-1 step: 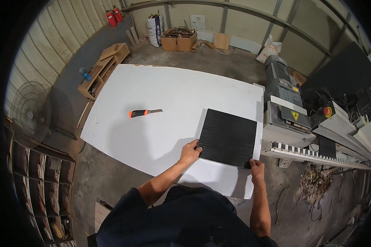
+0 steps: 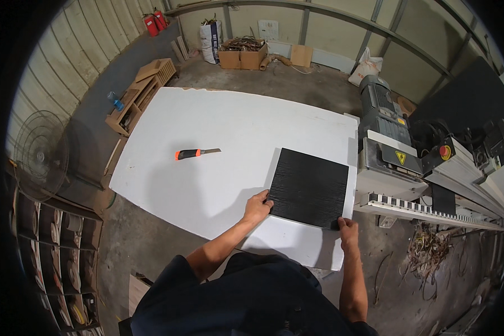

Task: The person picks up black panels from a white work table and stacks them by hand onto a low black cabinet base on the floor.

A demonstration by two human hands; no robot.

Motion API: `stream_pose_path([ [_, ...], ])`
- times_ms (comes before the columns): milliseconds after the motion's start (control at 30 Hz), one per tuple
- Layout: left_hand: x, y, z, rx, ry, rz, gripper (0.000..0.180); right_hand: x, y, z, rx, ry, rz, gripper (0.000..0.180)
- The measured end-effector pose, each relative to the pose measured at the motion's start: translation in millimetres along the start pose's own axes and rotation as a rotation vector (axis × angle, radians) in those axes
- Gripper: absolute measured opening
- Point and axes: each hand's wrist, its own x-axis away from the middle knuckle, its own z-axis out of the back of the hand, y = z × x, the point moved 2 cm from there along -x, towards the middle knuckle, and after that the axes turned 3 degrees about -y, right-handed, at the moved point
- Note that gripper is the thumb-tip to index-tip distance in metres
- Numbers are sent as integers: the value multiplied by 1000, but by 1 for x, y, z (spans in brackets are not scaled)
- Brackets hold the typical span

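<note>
A black board [image 2: 309, 187] with a fine-grained surface is at the right part of a large white sheet-topped table [image 2: 224, 117]. My left hand [image 2: 258, 205] grips its near left edge, the thumb on top and the other fingers partly hidden. At the near right corner, my right hand [image 2: 349, 231] pinches the board between thumb and fingers. The board's near edge looks slightly raised, with a shadow below it. Left of the board lies a knife [image 2: 197, 153] with a black-and-orange handle, its blade pointing right; neither hand touches it.
Close to the table's right edge stands a machine with a grey motor [image 2: 381, 106] and a red stop button [image 2: 444, 152]. At left are a standing fan [image 2: 41, 154] and a shelf of rolls [image 2: 59, 257]. A cardboard box [image 2: 242, 57] of scraps sits beyond the table.
</note>
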Motion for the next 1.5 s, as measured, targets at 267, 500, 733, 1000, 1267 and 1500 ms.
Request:
stream_pose_path([
  [267, 5, -36, 10, 83, 23, -29, 44, 37, -12, -8, 49, -21, 1, 32],
  [500, 12, -18, 20, 229, -57, -14, 41, 17, -9, -5, -318, -135, -68, 35],
  [733, 12, -14, 30, 123, 36, 65, 47, -12, -20, 54, -825, 131, -39, 32],
  [1000, 18, 23, 32, -21, 110, -120, 45, -41, -48, 84, -930, 297, -247, 89],
  [1267, 20, 63, -31, 72, -26, -245, 39, -60, -59, 61, -927, 489, -301, 82],
  [1500, -5, 92, -109, 129, -403, -228, 39, -69, -43, 40, -967, 486, -94, 77],
])
